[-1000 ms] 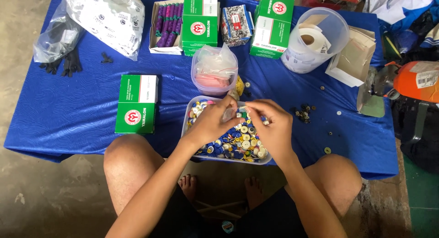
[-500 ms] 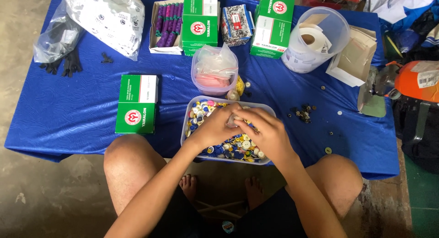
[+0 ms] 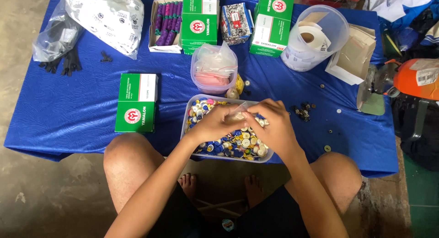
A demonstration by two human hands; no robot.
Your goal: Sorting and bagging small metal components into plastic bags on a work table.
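A clear rectangular tray (image 3: 186, 124) full of mixed buttons in blue, yellow and white (image 3: 238, 144) sits at the near edge of the blue-covered table (image 3: 77, 114), above my knees. My left hand (image 3: 214, 124) and my right hand (image 3: 270, 126) meet over the tray. Their fingertips pinch a small clear plastic bag (image 3: 238, 112) between them. The hands hide the middle of the tray.
A green box (image 3: 136, 102) lies left of the tray, and a round clear tub with pink contents (image 3: 214, 70) stands behind it. Further back are more green boxes (image 3: 270, 22), purple spools (image 3: 165, 23), a tub holding a tape roll (image 3: 314, 37) and plastic bags (image 3: 107, 16). Loose buttons (image 3: 302, 111) lie to the right.
Both hands dipped into the buttons half a second ago. They have since come up and together at the tray's far side, with the small clear bag showing between the fingers.
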